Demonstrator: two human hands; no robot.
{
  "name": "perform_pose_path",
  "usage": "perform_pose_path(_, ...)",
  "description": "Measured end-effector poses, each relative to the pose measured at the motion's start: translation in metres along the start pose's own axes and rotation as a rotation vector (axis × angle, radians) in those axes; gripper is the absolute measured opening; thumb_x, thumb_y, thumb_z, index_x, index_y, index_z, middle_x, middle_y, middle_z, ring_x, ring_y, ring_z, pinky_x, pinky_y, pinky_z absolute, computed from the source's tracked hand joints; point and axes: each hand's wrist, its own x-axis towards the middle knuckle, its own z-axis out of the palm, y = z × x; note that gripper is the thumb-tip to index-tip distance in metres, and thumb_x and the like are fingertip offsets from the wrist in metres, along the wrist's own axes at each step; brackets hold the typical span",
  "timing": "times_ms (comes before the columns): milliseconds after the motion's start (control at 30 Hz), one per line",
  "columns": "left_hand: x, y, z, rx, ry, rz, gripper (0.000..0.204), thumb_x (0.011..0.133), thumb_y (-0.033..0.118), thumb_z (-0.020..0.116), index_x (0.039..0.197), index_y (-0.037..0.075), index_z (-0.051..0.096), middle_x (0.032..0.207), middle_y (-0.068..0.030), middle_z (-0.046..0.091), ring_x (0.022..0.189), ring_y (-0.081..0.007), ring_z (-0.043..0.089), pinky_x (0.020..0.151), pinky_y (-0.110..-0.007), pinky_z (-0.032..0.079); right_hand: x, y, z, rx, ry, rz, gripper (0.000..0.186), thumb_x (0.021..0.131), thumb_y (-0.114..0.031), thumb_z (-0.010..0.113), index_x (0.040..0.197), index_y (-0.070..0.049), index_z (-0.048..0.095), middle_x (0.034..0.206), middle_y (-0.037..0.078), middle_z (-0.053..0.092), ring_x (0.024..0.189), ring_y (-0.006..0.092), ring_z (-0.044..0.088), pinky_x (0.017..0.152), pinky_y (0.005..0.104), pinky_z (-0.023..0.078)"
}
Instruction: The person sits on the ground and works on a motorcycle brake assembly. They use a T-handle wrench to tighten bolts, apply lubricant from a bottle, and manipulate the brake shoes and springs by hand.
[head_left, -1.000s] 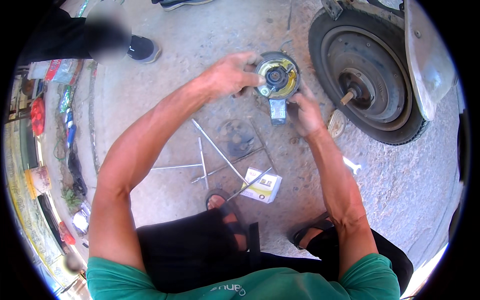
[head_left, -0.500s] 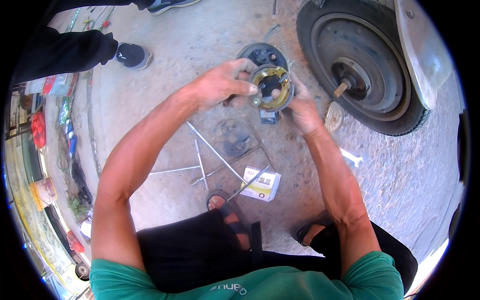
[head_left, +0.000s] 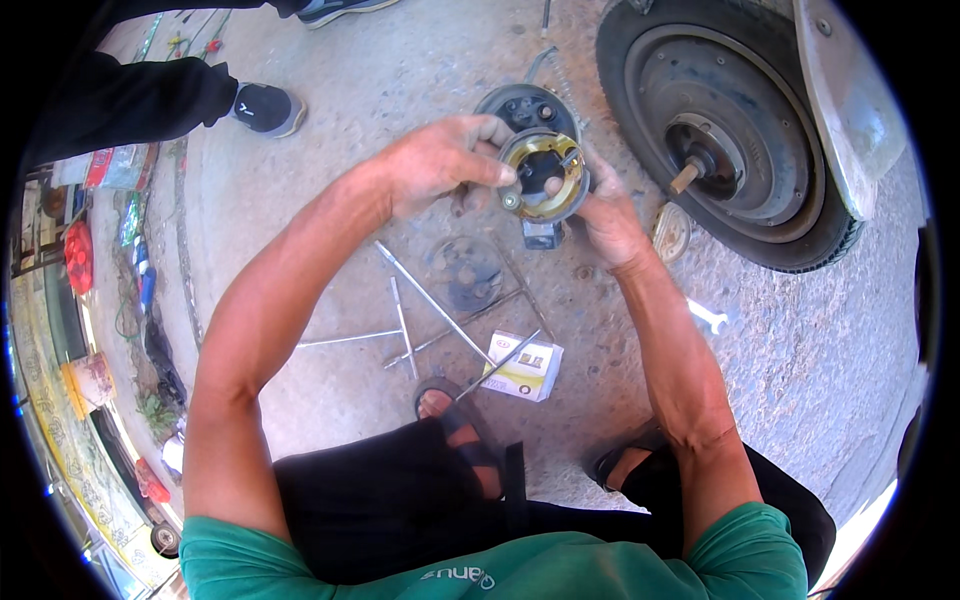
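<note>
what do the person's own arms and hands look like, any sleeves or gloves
The short green fabric sleeves, left and right, end above the elbows and belong to a green shirt with pale lettering across the front. Both forearms are bare. The left hand and right hand wear no gloves, and no watch shows at either wrist.

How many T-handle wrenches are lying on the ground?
3: the leftmost wrench; the bright wrench slanting down to the white-and-yellow packet, its crossbar over it; and the darker wrench crossing that bright one's shaft. Others may be hidden from view.
</note>
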Motion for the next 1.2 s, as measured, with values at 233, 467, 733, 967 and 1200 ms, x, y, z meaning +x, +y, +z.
perform_pose_path(233,-0.008,0.017,0.002,0.118,0.054,-0.012,0.036,0.088,0.007,0.071,0.119,-0.005,0.057,0.084,-0.0112,0.068,0.062,-0.0139,0.060,0.052,-0.028,0.048,-0.001,-0.003,-0.003,-0.013,-0.024,-0.003,0.075,0.082,-0.015,0.079,0.146,0.001,0.044,0.132,0.011,0.059,0.121,0.0194,0.055,0.107,0.0342,0.042)
perform_pose_path(467,-0.010,0.018,0.001,0.102,0.099,0.012,0.036,0.089,0.005,0.071,0.120,-0.006,0.058,0.088,-0.0127,0.069,0.064,-0.0138,0.062,0.053,-0.029,0.049,-0.003,-0.004,-0.004,-0.029,-0.049,-0.001,0.073,0.083,-0.010,0.072,0.148,0.002,0.040,0.137,0.013,0.055,0.126,0.0215,0.053,0.110,0.0360,0.042)
perform_pose_path(733,-0.016,0.033,0.009,0.287,0.183,-0.011,0.037,0.089,0.006,0.070,0.122,-0.006,0.058,0.087,-0.0128,0.068,0.062,-0.0140,0.061,0.053,-0.029,0.049,-0.004,-0.008,-0.004,-0.023,-0.059,0.024,0.077,0.082,-0.014,0.073,0.149,0.002,0.039,0.135,0.014,0.056,0.126,0.0219,0.053,0.109,0.0359,0.043)
perform_pose_path(967,-0.018,0.033,0.011,0.366,0.238,0.040,0.039,0.089,0.009,0.068,0.125,-0.003,0.059,0.089,-0.0102,0.070,0.062,-0.0130,0.062,0.054,-0.028,0.051,-0.005,-0.014,0.001,0.054,-0.067,0.050,0.079,0.083,-0.016,0.072,0.151,0.001,0.035,0.135,0.014,0.055,0.124,0.0221,0.054,0.107,0.0363,0.044)
perform_pose_path(1200,-0.024,0.040,0.014,0.622,0.293,0.102,0.050,0.089,0.014,0.069,0.135,0.001,0.054,0.104,-0.0149,0.069,0.072,-0.0147,0.065,0.062,-0.030,0.055,-0.006,-0.015,0.006,0.081,-0.077,0.009,0.079,0.082,-0.014,0.071,0.150,0.004,0.034,0.133,0.016,0.054,0.122,0.0230,0.055,0.107,0.0373,0.044)
